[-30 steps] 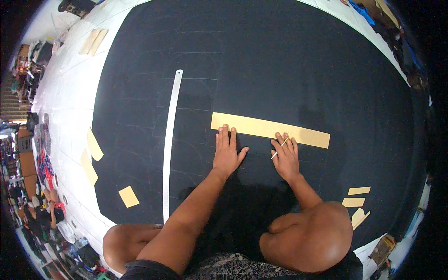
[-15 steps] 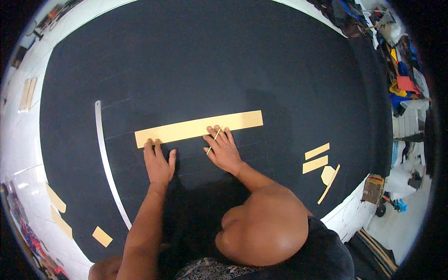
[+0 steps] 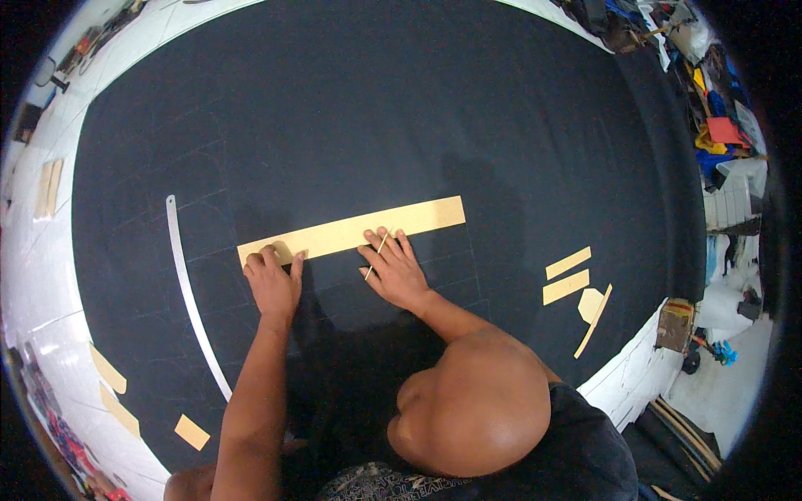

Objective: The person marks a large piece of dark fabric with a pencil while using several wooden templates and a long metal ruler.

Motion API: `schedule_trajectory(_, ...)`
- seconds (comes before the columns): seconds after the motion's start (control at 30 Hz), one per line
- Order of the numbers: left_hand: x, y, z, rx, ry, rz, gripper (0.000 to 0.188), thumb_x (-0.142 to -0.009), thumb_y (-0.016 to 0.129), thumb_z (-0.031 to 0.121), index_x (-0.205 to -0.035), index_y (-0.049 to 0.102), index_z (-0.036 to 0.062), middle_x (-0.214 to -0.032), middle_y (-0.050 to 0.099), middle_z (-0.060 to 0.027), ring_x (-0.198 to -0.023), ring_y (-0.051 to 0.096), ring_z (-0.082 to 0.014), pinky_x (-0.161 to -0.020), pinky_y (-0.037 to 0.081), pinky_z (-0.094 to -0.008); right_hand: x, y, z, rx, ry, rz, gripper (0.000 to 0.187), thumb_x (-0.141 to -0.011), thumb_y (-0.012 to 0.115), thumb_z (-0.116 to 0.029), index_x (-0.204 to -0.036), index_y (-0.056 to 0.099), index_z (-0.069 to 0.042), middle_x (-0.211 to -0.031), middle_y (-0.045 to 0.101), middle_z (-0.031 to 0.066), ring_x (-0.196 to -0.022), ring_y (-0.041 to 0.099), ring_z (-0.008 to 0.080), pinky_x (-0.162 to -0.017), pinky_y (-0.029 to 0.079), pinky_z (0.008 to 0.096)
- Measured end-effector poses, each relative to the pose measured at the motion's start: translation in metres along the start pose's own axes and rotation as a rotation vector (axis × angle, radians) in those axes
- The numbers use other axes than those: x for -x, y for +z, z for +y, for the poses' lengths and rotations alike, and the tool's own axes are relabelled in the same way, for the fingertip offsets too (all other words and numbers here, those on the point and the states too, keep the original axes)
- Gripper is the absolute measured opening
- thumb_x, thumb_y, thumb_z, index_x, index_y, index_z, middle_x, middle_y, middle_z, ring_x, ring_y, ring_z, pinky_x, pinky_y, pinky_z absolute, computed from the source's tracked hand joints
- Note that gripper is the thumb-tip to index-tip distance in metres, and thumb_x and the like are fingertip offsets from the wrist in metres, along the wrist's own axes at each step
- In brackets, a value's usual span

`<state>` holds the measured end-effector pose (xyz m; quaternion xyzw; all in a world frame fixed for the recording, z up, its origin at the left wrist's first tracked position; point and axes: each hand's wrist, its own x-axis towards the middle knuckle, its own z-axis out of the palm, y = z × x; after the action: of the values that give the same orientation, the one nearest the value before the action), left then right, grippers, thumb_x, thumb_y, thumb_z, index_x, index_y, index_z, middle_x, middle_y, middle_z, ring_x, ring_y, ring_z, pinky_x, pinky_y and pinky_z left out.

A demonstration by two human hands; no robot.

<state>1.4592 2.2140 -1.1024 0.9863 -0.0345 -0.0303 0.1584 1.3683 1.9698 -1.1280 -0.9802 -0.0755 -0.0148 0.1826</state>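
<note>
A long tan card strip [image 3: 342,233] lies on black cloth [image 3: 334,108], slanting slightly up to the right. My left hand [image 3: 272,288] grips its left end, fingers bent over the card and thumb at the near edge. Near the middle of the strip, my right hand [image 3: 399,274] rests with its fingers spread and their tips on the card. A thin pale yellow stick [image 3: 376,255] is tucked between those fingers; I cannot tell its exact kind. Faint chalk lines run across the cloth around the strip.
Left of my left forearm lies a curved metal ruler [image 3: 185,284]. Several small card pieces [image 3: 566,286] are at the right, with another card piece [image 3: 192,432] at the lower left. The white table edge [image 3: 608,380] shows past the cloth. Assorted clutter [image 3: 723,134] stands beyond, at right.
My left hand has shifted slightly left, its fingers now bent further over the strip end. The strip has moved a little left and its left end lower. My right hand still holds the stick.
</note>
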Motion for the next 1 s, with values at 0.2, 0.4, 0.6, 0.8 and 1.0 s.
schedule_trajectory(0.2,0.006,0.013,-0.001,-0.042,0.101,0.153,0.069,-0.089,0.076,0.049,-0.126,0.056,-0.0058,-0.128,0.052,-0.0287,-0.124,0.047,-0.0448,-0.109,0.039,-0.0521,-0.001,-0.003,0.000,0.011,0.004,-0.009,0.045,-0.099,0.061,-0.039,-0.137,0.059,-0.013,-0.157,0.044,0.0108,-0.150,0.033,0.0326,-0.125,0.019,0.0560)
schedule_trajectory(0.4,0.003,0.011,0.003,0.022,0.035,0.024,0.070,-0.089,0.074,0.051,-0.125,0.055,-0.0067,-0.130,0.052,-0.0277,-0.126,0.047,-0.0441,-0.110,0.038,-0.0537,0.001,-0.006,0.002,0.027,0.013,-0.026,0.045,-0.098,0.062,-0.037,-0.135,0.060,-0.011,-0.155,0.046,0.0114,-0.150,0.034,0.0323,-0.124,0.020,0.0559)
schedule_trajectory(0.6,0.006,0.011,-0.002,0.009,0.029,0.074,0.069,-0.088,0.077,0.046,-0.126,0.054,-0.0068,-0.130,0.053,-0.0288,-0.126,0.048,-0.0447,-0.110,0.039,-0.0537,-0.011,-0.016,-0.009,-0.021,0.010,-0.051,0.043,-0.093,0.068,-0.030,-0.129,0.063,-0.009,-0.151,0.049,0.0150,-0.145,0.039,0.0343,-0.120,0.024,0.0567)
schedule_trajectory(0.8,0.006,0.005,-0.001,0.014,0.041,0.113,0.071,-0.084,0.080,0.046,-0.123,0.055,-0.0069,-0.127,0.054,-0.0261,-0.122,0.049,-0.0422,-0.107,0.040,-0.0520,-0.046,-0.020,-0.022,-0.337,0.099,0.078,0.036,-0.099,0.061,-0.022,-0.133,0.062,-0.009,-0.132,0.065,0.0160,-0.123,0.060,0.0337,-0.110,0.037,0.0516)
schedule_trajectory(1.0,0.008,0.014,-0.001,0.089,0.060,0.158,0.067,-0.082,0.081,0.037,-0.126,0.054,-0.0067,-0.127,0.054,-0.0252,-0.122,0.048,-0.0433,-0.108,0.038,-0.0529,-0.140,0.001,-0.079,-0.728,0.002,-0.029,0.034,-0.106,0.052,-0.024,-0.124,0.069,-0.001,-0.123,0.070,0.0190,-0.115,0.065,0.0360,-0.103,0.049,0.0433)
